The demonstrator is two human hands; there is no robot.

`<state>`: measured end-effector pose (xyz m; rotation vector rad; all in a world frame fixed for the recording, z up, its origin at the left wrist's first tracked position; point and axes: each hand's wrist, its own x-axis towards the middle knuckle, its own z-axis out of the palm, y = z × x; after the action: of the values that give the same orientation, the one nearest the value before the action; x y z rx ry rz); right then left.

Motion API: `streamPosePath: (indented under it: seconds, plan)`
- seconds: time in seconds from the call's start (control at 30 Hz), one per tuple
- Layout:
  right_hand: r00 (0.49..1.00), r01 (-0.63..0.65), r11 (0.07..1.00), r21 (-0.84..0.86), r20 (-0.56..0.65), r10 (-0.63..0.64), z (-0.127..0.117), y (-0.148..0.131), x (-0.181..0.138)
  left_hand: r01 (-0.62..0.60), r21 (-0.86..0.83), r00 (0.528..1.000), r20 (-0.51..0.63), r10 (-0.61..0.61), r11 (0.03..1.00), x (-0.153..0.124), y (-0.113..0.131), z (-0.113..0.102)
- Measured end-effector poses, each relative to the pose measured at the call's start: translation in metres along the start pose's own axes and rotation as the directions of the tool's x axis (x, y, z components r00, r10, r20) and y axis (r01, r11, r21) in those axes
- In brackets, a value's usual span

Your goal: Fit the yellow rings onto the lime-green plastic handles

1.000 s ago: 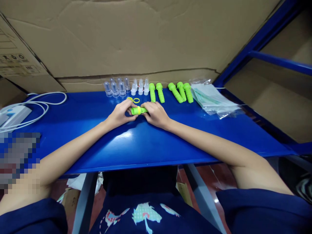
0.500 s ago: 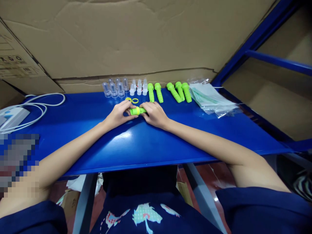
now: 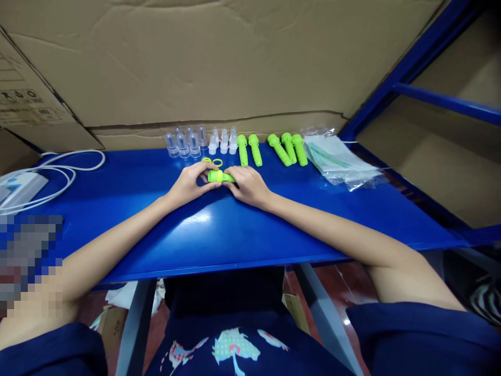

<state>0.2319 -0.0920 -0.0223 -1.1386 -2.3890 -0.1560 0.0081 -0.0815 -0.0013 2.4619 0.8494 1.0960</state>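
Between my two hands lies a green plastic tube (image 3: 212, 176) with a yellow ring (image 3: 219, 177) around it. My left hand (image 3: 191, 180) pinches the tube's wide left end between thumb and fingers. Around its narrower right part my right hand (image 3: 248, 184) is closed, hiding that end. Just beyond my fingertips, loose yellow rings (image 3: 217, 163) lie on the table. Behind them stand several clear plastic caps (image 3: 194, 145) and white-based clear pieces (image 3: 224, 144). More green tubes (image 3: 255, 151) lie to the right of these.
The blue table (image 3: 219, 235) backs onto a cardboard wall (image 3: 235, 62). Clear plastic bags (image 3: 340, 159) lie at the back right, beside a blue metal frame (image 3: 391, 83). A white cable (image 3: 72, 172) coils at the left near a white box (image 3: 21, 188).
The green tube has shifted very slightly to the left and turned a little in my hands. Both hands keep their grip, and the parts on the table stay put.
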Motion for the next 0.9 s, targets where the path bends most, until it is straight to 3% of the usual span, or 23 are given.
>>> streamPosePath:
  seconds: [0.3, 0.43, 0.57, 0.73, 0.83, 0.9]
  plan:
    - [0.995, -0.05, 0.997, 0.066, -0.088, 0.056, 0.002, -0.001, 0.001, 0.253, -0.341, 0.96, -0.029, -0.279, 0.905, 0.003, -0.011, 0.003]
    - [0.993, -0.094, 0.993, 0.068, -0.071, 0.099, 0.002, 0.002, 0.002, 0.282, -0.454, 0.934, -0.071, -0.349, 0.845, 0.006, -0.022, 0.002]
    - [0.992, -0.101, 0.99, 0.094, -0.063, 0.107, 0.002, 0.003, 0.001, 0.255, -0.497, 0.931, -0.105, -0.35, 0.829, 0.006, -0.023, 0.001]
    - [0.989, -0.1, 0.984, 0.147, -0.097, 0.115, 0.0, -0.003, -0.001, 0.176, -0.44, 0.933, -0.212, -0.292, 0.88, 0.005, -0.013, 0.004]
    - [0.983, -0.154, 0.934, 0.322, -0.048, 0.178, -0.001, -0.009, -0.003, 0.159, -0.371, 0.94, -0.226, -0.255, 0.915, 0.005, -0.005, 0.005]
    - [0.98, -0.181, 0.853, 0.489, 0.015, 0.199, -0.002, -0.014, -0.004, 0.161, -0.331, 0.947, -0.214, -0.24, 0.93, 0.004, 0.0, 0.006]
